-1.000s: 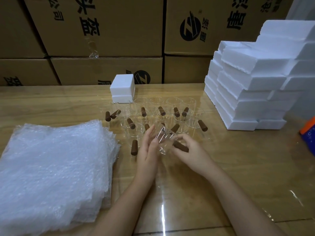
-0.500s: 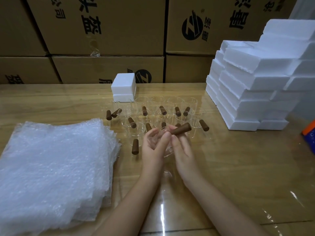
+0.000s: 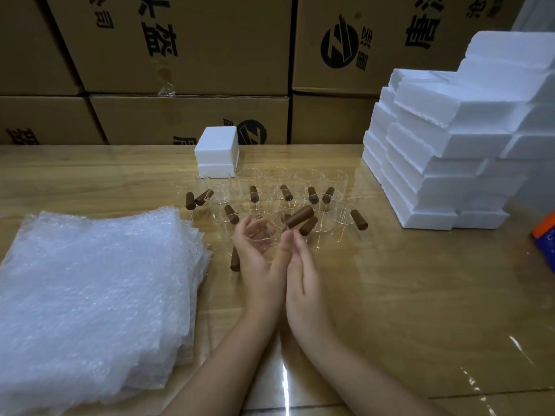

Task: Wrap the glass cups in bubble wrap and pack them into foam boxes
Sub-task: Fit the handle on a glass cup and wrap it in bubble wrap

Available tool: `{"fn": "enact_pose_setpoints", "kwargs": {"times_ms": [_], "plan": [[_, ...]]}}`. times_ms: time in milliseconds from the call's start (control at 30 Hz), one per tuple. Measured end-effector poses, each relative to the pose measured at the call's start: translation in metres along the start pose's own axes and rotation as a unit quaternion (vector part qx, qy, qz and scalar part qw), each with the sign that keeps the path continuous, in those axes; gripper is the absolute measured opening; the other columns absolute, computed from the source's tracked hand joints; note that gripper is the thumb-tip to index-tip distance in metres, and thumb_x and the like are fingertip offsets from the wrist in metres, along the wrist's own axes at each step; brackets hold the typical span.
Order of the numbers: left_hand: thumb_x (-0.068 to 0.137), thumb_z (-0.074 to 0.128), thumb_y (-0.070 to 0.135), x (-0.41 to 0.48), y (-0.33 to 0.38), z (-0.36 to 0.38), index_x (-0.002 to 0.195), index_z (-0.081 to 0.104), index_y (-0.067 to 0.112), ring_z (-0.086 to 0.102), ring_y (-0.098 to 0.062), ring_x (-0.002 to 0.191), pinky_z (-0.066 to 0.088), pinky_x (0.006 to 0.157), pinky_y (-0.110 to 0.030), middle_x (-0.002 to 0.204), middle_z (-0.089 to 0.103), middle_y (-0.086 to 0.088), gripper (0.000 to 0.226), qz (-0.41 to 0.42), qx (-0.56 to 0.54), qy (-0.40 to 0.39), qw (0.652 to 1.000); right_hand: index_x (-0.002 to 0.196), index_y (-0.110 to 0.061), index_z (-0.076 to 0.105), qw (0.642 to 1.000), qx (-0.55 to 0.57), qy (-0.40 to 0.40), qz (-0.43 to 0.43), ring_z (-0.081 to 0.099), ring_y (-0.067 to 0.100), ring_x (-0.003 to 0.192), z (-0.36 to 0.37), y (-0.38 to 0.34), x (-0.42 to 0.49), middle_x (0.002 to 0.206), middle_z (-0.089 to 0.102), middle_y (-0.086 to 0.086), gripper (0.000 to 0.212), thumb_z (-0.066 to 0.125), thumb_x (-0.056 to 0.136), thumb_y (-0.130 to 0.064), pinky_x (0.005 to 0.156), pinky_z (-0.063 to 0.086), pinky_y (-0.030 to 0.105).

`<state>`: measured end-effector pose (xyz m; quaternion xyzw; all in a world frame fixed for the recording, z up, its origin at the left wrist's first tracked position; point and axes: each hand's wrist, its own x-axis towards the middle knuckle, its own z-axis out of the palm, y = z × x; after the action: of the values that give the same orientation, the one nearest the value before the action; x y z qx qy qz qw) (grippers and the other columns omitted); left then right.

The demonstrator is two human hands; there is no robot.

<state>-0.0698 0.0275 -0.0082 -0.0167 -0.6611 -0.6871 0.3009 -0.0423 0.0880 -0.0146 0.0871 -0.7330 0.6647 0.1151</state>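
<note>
Head view, left fingers [image 3: 251, 227] curl round glass cup [image 3: 299, 217], right fingers [image 3: 298, 249] flat against it, other cups [image 3: 307, 182] crowded behind

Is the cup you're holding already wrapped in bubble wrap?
No, the glass cup in the left hand is bare clear glass, and the bubble wrap stack lies apart on the table.

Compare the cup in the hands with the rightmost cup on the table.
The held cup lies tilted in the left hand, the right hand against it; the rightmost cup stands upright on the table, untouched. The held cup's handle points up and right; the rightmost cup's slants toward the camera. Both: clear glass, brown handle.
</note>
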Motion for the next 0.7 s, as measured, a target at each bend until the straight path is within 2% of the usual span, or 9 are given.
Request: {"fn": "enact_pose_setpoints", "kwargs": {"times_ms": [67,133,233,333,367,467,567,633,700], "plan": [[0.073,0.064,0.057,0.0,-0.002,0.0,0.13,0.03,0.025,0.058,-0.013,0.107,0.046,0.09,-0.022,0.121,0.051,0.002,0.074,0.005,0.02,-0.009,1.0,0.133,-0.04,0.032,1.0,0.028,0.007,-0.006,0.033,-0.01,0.132,0.0,-0.005,-0.005,0.144,0.041,-0.015,0.041,0.029,0.092,-0.034,0.108,0.027,0.011],[0.076,0.069,0.058,-0.001,-0.002,0.0,0.132,0.029,0.028,0.056,-0.009,0.107,0.044,0.09,-0.018,0.123,0.051,0.003,0.075,0.01,0.036,-0.019,0.999,0.129,-0.045,0.028,0.999,0.051,-0.003,-0.006,0.031,-0.013,0.132,0.0,-0.01,-0.008,0.142,0.037,-0.023,0.039,0.035,0.091,-0.039,0.105,0.027,0.009],[0.078,0.07,0.052,-0.003,0.0,-0.003,0.131,0.028,0.037,0.053,-0.003,0.111,0.044,0.093,-0.017,0.125,0.049,0.007,0.069,0.041,0.068,-0.028,0.996,0.129,-0.048,0.027,0.996,0.083,-0.022,-0.006,0.03,-0.017,0.13,-0.003,-0.015,-0.007,0.138,0.033,-0.031,0.05,0.046,0.083,-0.054,0.102,0.028,0.005],[0.073,0.071,0.048,-0.002,0.003,-0.006,0.138,0.028,0.039,0.051,-0.001,0.115,0.041,0.094,-0.013,0.128,0.05,0.014,0.078,0.07,0.081,-0.049,0.993,0.134,-0.046,0.028,0.993,0.113,-0.032,0.016,0.038,-0.007,0.131,-0.008,-0.013,-0.002,0.142,0.04,-0.019,0.066,0.048,0.074,-0.063,0.108,0.033,0.017],[0.071,0.073,0.046,-0.002,0.003,-0.006,0.14,0.028,0.038,0.052,-0.002,0.116,0.042,0.093,-0.013,0.128,0.052,0.013,0.083,0.067,0.081,-0.059,0.993,0.135,-0.045,0.029,0.99,0.135,-0.032,0.029,0.044,-0.004,0.128,-0.01,-0.012,0.001,0.139,0.046,-0.015,0.068,0.05,0.073,-0.063,0.105,0.037,0.017],[0.071,0.076,0.033,-0.006,0.002,-0.004,0.136,0.031,0.04,0.055,-0.008,0.115,0.048,0.094,-0.026,0.124,0.057,0.01,0.08,0.052,0.091,-0.099,0.99,0.126,-0.042,0.043,0.981,0.189,-0.013,0.044,0.058,0.002,0.115,-0.015,-0.007,0.009,0.117,0.065,-0.014,0.054,0.056,0.075,-0.055,0.089,0.046,0.013],[0.075,0.07,0.023,-0.012,0.003,0.0,0.135,0.034,0.031,0.052,-0.011,0.121,0.044,0.101,-0.035,0.13,0.054,0.006,0.07,0.061,0.096,-0.126,0.985,0.122,-0.031,0.055,0.967,0.241,-0.001,0.079,0.063,0.012,0.11,-0.023,-0.007,0.019,0.113,0.07,-0.002,0.043,0.059,0.081,-0.044,0.09,0.05,0.019],[0.08,0.067,0.022,-0.018,0.004,0.002,0.139,0.027,0.027,0.044,-0.016,0.13,0.037,0.109,-0.039,0.14,0.045,0.001,0.071,0.083,0.105,-0.158,0.978,0.117,-0.024,0.062,0.954,0.281,-0.003,0.108,0.063,0.018,0.111,-0.031,-0.008,0.026,0.113,0.069,0.005,0.041,0.06,0.082,-0.045,0.092,0.051,0.025],[0.087,0.058,0.028,-0.025,0.005,0.006,0.143,0.017,0.027,0.029,-0.012,0.14,0.025,0.115,-0.033,0.149,0.028,0.008,0.069,0.13,0.138,-0.185,0.964,0.107,-0.02,0.068,0.935,0.332,-0.013,0.126,0.063,0.022,0.11,-0.041,-0.01,0.033,0.113,0.068,0.011,0.033,0.057,0.085,-0.042,0.088,0.053,0.028]]}}
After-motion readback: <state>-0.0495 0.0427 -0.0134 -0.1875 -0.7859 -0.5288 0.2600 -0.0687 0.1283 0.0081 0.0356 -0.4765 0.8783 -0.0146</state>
